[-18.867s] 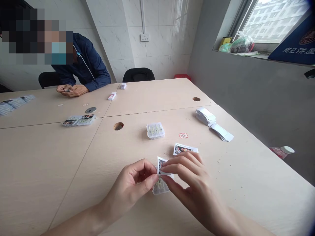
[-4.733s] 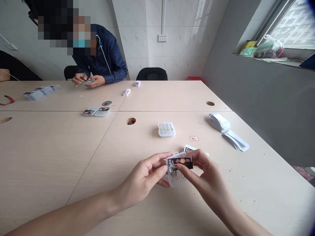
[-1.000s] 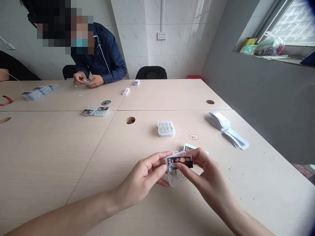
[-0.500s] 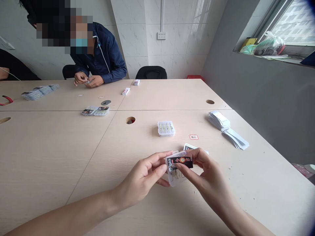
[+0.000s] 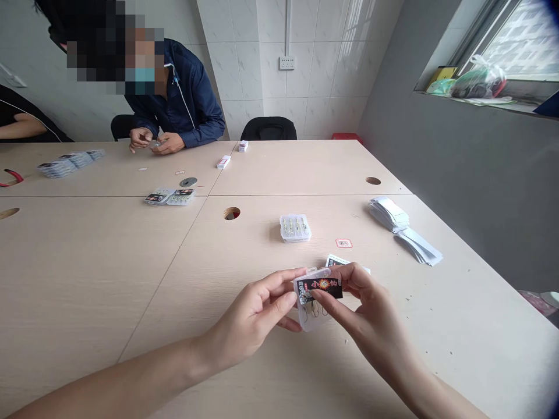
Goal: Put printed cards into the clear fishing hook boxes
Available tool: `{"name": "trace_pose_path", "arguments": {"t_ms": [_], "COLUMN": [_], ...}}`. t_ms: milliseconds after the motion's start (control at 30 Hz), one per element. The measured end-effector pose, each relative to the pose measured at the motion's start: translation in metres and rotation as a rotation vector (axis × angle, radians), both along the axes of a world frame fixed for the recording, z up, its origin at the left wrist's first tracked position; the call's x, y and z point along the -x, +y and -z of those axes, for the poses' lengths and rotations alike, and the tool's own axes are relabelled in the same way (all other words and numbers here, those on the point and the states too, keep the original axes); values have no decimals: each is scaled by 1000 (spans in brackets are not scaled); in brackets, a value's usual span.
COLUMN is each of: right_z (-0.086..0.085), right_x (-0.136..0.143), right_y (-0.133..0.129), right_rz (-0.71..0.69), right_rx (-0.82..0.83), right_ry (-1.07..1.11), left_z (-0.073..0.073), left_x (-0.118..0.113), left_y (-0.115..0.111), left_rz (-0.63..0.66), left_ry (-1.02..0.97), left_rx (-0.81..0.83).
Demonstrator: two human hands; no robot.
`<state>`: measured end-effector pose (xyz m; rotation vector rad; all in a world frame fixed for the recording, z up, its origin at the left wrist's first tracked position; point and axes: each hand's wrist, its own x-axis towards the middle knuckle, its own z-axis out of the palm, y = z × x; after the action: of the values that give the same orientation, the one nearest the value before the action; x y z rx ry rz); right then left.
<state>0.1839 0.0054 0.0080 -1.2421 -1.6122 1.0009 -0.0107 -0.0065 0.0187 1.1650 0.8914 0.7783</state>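
At the near middle of the tabletop, left grip: partly closed, thumb and fingers around the left edge of a clear box, hooks visible inside. Right grip: pinched, thumb on the black printed card lying over the box's upper part; fingers behind, contact there hidden. From the held box: second hook box between 11 and 12 o'clock; red-bordered label at 1; white paper stack between 1 and 2; labelled boxes at 10.
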Motion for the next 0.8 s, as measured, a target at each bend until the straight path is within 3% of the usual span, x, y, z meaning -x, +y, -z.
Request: {"name": "trace_pose_path", "arguments": {"t_ms": [800], "right_z": [-1], "right_x": [-1], "right_y": [-2], "right_rz": [-4], "right_rx": [5], "right_ry": [-26], "left_z": [-3], "left_x": [-1], "left_y": [-1], "left_rz": [-8], "left_ry": [4], "left_rx": [7]}}
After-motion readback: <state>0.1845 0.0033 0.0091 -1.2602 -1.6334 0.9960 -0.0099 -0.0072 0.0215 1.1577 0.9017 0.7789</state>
